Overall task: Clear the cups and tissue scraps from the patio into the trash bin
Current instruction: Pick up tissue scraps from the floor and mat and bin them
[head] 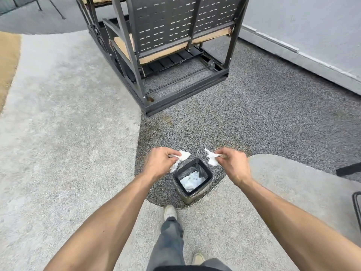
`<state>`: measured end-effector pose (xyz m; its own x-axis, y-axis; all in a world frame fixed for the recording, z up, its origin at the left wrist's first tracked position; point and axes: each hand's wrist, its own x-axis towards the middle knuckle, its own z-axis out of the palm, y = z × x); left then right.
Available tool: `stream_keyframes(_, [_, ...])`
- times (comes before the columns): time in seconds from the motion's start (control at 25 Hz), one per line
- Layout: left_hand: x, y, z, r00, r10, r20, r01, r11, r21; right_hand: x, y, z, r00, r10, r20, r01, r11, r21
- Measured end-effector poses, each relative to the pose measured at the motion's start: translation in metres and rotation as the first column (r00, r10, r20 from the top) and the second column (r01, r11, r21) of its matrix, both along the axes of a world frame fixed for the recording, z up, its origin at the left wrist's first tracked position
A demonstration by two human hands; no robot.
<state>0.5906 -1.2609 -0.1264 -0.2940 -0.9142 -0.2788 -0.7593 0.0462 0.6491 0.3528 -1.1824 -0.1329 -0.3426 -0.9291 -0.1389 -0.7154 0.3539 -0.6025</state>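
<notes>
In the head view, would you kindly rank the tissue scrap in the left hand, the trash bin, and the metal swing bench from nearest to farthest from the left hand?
1. Tissue scrap: pinched in the left hand itself.
2. Trash bin: on the ground, just right of that hand and below it.
3. Metal swing bench: well ahead, by the wall.

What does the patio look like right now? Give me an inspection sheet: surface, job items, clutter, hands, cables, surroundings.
Surface: pale concrete beside speckled grey paving.
Job's things: trash bin open on the paving, white scraps inside; left tissue scrap and right tissue scrap held above it. No cups seen.
Clutter: nothing seen on the ground.
Hands: left hand pinches its scrap; right hand pinches its scrap.
Cables: nothing seen.
Surroundings: dark metal swing bench ahead, grey wall at right, dark object at right edge, unclear.
</notes>
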Motion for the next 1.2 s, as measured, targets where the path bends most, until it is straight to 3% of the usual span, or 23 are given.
stream_keyframes(0.48, [-0.018, -0.125, -0.079, 0.998, -0.065, 0.024, 0.055, 0.956, 0.288, 0.017, -0.095, -0.069, 0.975, -0.216, 0.048, 0.195, 0.942, 0.272])
stream_keyframes(0.68, [-0.034, -0.141, -0.124, 0.983, -0.155, 0.100, 0.121, 0.952, 0.280, -0.001, -0.109, -0.114, 0.958, -0.284, 0.037, 0.255, 0.905, 0.339])
stream_keyframes(0.92, [-0.056, -0.148, -0.217, 0.971, -0.176, 0.161, 0.120, 0.943, 0.309, -0.020, -0.130, -0.211, 0.968, -0.251, -0.001, 0.227, 0.875, 0.428])
stream_keyframes(1.2, [-0.089, -0.129, -0.379, 0.946, -0.192, 0.261, 0.085, 0.925, 0.371, -0.031, -0.140, -0.378, 0.981, -0.193, -0.003, 0.165, 0.834, 0.527])
